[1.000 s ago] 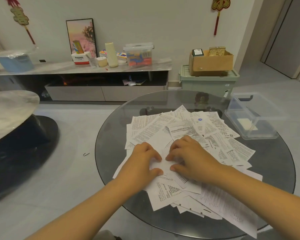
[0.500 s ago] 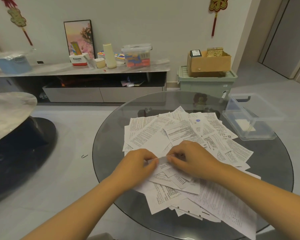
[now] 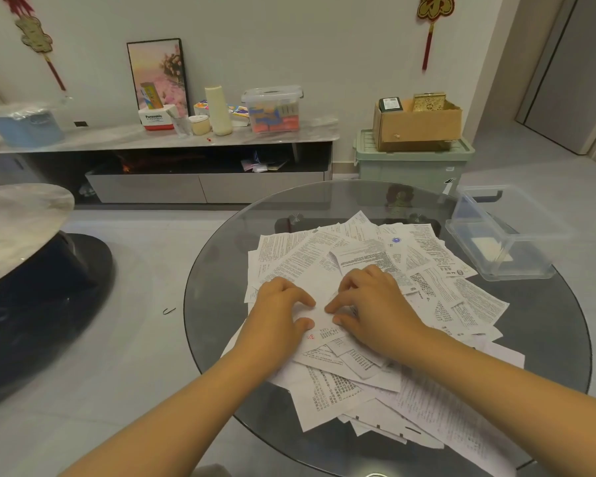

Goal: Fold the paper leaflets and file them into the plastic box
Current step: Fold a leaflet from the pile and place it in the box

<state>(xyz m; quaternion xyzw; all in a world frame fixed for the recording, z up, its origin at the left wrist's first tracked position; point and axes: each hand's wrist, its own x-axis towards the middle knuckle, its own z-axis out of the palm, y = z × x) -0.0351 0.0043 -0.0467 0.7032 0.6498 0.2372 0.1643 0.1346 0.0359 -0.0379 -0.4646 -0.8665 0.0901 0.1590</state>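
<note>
A heap of printed white paper leaflets point(image 3: 437, 290) covers the middle of the round glass table point(image 3: 221, 270). On top of the heap, near me, lies one small white leaflet point(image 3: 319, 320) with a red mark. My left hand point(image 3: 279, 313) holds its left side with curled thumb and forefinger. My right hand point(image 3: 372, 304) holds its right side the same way, so the fingertips of both hands nearly meet. The clear plastic box point(image 3: 530, 270) stands open at the table's far right edge with a pale folded paper point(image 3: 489, 247) inside.
A green lidded bin point(image 3: 410, 166) carrying a cardboard box point(image 3: 420, 127) stands behind the table. A low cabinet point(image 3: 186, 187) with assorted items runs along the wall. Another round table point(image 3: 18, 222) is at the left. A door point(image 3: 578, 63) is at the far right.
Half a second ago both hands lifted the leaflet's edge and turned it over; now the leaflet lies flat on the heap again with both hands down on it.
</note>
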